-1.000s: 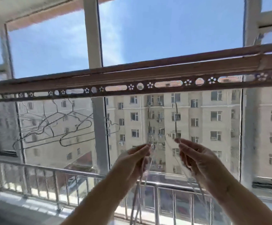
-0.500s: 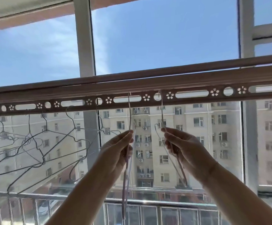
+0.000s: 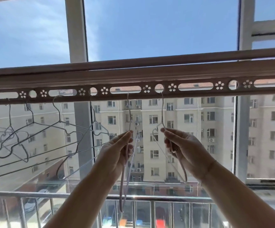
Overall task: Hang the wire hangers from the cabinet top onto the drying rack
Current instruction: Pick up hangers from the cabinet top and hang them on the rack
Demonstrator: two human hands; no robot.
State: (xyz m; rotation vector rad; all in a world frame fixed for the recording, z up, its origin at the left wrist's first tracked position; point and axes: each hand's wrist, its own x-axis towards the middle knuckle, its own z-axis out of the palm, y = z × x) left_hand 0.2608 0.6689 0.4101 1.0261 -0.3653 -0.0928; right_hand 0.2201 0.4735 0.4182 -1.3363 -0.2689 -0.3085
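Note:
The drying rack bar (image 3: 199, 94), brown with slots, round holes and flower cut-outs, runs across the view in front of the window. My left hand (image 3: 117, 152) grips a pale wire hanger (image 3: 123, 181) seen edge-on; its hook reaches up into a long slot of the bar. My right hand (image 3: 181, 148) pinches a second wire hanger (image 3: 162, 116) at the neck, and its hook sits in a round hole. Several grey wire hangers (image 3: 59, 127) hang from the bar to the left.
Behind the bar stands a large window with white frame posts (image 3: 76, 30). A metal railing (image 3: 26, 194) runs along the bottom, close behind my forearms. Apartment blocks fill the view outside.
Both hands rose with their hangers toward the bar. The hooks, below the bar a second ago, now sit in its openings. The view tilted upward.

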